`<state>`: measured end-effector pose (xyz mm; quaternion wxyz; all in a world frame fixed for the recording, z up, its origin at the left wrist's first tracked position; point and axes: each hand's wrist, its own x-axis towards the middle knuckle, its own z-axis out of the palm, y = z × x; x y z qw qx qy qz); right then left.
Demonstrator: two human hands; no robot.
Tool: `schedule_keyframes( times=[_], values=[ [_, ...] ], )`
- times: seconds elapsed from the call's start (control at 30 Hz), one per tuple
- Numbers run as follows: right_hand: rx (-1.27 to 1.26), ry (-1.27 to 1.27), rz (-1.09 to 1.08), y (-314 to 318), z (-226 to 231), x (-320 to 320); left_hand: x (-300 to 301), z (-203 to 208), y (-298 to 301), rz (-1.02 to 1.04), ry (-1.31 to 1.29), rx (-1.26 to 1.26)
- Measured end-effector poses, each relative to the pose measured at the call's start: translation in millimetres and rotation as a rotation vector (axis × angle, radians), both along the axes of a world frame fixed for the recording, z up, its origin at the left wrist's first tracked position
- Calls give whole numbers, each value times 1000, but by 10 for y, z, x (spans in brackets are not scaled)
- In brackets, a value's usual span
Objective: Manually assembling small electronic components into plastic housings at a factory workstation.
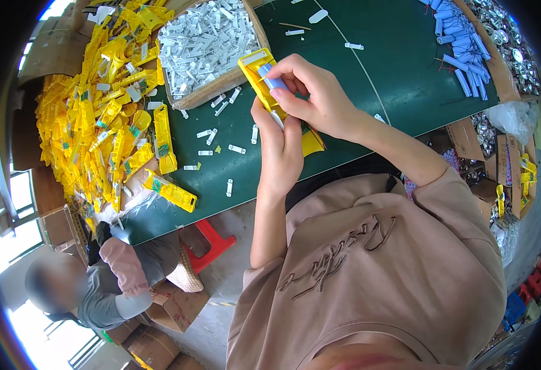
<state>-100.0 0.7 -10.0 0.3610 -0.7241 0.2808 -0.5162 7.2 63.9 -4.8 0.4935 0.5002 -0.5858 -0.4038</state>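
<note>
My left hand [278, 145] is closed around a long yellow plastic housing [253, 60], holding it tilted above the green table. The housing's hollow side faces up, and its lower part is partly hidden by my fingers. Between the thumb and fingers of my right hand [323, 98] is a blue cylindrical battery [273, 79], pressed against or into the upper part of the housing. How far it sits inside cannot be made out. Another yellow piece [312, 142] shows below my right wrist; whether it belongs to the same housing is unclear.
A large heap of yellow housings [76, 132] covers the table's left end. Beside it stands a cardboard box [212, 95] of small white parts. Wired blue batteries [464, 61] lie at the far right, near a box of shiny round parts [514, 52]. Another person [107, 280] sits at lower left.
</note>
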Motion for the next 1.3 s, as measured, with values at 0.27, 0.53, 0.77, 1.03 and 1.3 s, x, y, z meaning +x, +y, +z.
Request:
schedule_keyframes(
  times=[0.27,0.53,0.77,1.03,1.3],
  values=[
    [192,2,87,-77,71,4,37,-51,-12,-42,219,107],
    [115,-97,113,-38,84,-8,94,-12,10,-93,361,145],
    [-35,64,-20,128,104,-222,86,76,1,105,454,83],
    [-146,216,-188,306,86,-26,35,49,-35,243,382,-8],
    [-273,227,-309,327,42,89,49,22,-25,256,409,2]
  ],
)
